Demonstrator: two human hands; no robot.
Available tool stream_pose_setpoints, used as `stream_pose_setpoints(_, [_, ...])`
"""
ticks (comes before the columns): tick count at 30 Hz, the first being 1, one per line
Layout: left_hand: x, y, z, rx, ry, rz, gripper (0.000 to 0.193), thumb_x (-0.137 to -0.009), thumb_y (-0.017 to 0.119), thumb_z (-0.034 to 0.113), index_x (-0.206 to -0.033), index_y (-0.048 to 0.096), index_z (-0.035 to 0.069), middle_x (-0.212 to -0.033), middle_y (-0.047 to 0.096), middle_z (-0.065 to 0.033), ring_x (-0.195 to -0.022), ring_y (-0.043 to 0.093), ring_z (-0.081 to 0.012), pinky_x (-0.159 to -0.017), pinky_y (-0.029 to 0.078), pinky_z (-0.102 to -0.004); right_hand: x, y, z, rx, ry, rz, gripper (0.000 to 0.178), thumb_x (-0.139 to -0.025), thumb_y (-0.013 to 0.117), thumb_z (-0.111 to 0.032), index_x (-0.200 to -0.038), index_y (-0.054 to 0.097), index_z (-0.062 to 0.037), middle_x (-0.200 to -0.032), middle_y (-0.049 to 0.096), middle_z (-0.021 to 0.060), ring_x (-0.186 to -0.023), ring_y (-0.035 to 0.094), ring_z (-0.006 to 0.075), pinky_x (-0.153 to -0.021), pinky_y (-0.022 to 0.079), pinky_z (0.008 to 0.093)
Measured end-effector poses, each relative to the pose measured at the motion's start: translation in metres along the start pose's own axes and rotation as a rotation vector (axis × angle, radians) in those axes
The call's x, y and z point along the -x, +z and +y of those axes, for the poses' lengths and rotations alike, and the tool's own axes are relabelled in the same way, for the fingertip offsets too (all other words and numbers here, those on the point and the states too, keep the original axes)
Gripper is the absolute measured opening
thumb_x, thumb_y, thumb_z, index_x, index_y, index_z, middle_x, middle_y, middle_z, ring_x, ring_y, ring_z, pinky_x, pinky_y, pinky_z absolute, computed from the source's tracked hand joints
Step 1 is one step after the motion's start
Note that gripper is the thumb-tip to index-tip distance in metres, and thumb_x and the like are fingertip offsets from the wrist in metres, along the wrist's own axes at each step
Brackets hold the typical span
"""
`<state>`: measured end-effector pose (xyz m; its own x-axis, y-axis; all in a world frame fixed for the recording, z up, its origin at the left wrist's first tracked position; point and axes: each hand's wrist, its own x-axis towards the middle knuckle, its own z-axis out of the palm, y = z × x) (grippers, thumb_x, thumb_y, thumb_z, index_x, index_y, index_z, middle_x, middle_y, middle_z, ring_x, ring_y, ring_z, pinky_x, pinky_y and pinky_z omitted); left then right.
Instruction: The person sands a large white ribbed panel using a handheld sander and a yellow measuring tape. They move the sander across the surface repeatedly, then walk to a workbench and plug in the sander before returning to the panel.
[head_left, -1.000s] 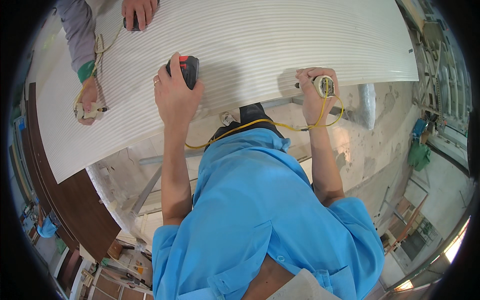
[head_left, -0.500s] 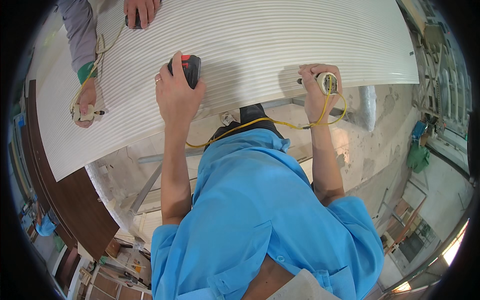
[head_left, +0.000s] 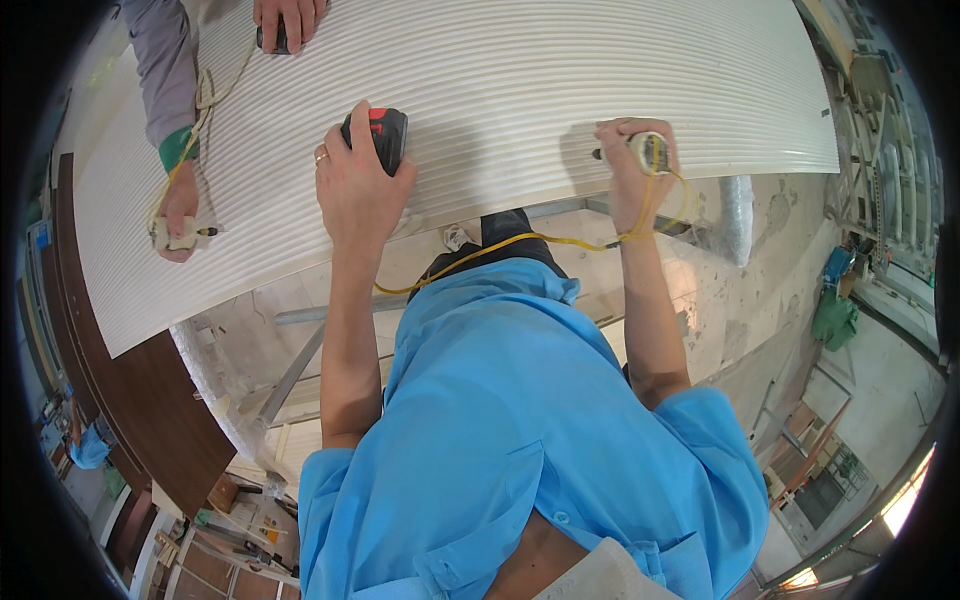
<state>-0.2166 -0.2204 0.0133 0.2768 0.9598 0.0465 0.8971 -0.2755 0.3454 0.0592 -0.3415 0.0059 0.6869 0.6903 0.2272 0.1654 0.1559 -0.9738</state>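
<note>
My left hand [head_left: 362, 195] is closed round a black-and-red battery pack [head_left: 388, 138], resting over the ribbed white panel [head_left: 520, 90]. Farther right, the fingers of my right hand [head_left: 635, 175] wrap a small cream corded power tool [head_left: 652, 152] near the panel's front edge. Its dark tip points left over the panel. A yellow cord [head_left: 530, 237] hangs slack across my waist between my two hands. What the right fingers press is partly hidden.
On the far left a co-worker's hand [head_left: 180, 212] holds a similar cream tool [head_left: 178, 236] by the panel; that person's other hand [head_left: 290, 18] grips a dark pack. Dark brown boards [head_left: 165, 420] lie below left. A plastic-wrapped support [head_left: 737, 220] stands under the right edge.
My right hand and its tool have shifted slightly up and left, and the cord loop has swung. The co-worker's hand with the tool has moved slightly right and down.
</note>
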Motion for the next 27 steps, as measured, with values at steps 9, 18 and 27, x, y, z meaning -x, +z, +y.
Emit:
stream_pose_setpoints(9, [0.0,0.0,0.0,0.016,-0.001,0.021,0.084,-0.08,0.083,0.026,-0.156,0.047,0.018,-0.133,0.057,-0.0207,-0.121,0.058,-0.0426,-0.103,0.052,-0.0527,-0.006,0.003,-0.003,-0.091,-0.014,-0.012,0.021,-0.087,0.078,0.002,-0.099,0.063,-0.0026,-0.091,0.073,0.0095,-0.082,0.068,0.0133,-0.074,0.057,0.0282])
stream_pose_setpoints(18, [-0.002,-0.003,0.002,0.021,-0.024,-0.013,0.084,-0.081,0.083,0.026,-0.156,0.046,0.019,-0.137,0.057,-0.0216,-0.124,0.057,-0.0431,-0.104,0.051,-0.0531,-0.009,0.015,0.0,0.001,0.127,-0.009,0.02,-0.09,0.069,0.011,-0.1,0.059,-0.0019,-0.093,0.072,0.0138,-0.094,0.073,0.0235,-0.088,0.06,0.0355])
stream_pose_setpoints(27, [-0.003,-0.001,0.002,0.01,-0.003,0.01,0.084,-0.079,0.083,0.023,-0.154,0.048,0.014,-0.131,0.057,-0.0225,-0.116,0.059,-0.0422,-0.1,0.052,-0.0514,-0.018,0.018,0.001,0.01,0.138,-0.015,0.019,-0.09,0.07,0.01,-0.1,0.059,-0.0021,-0.093,0.072,0.0133,-0.092,0.073,0.0236,-0.091,0.06,0.0378])
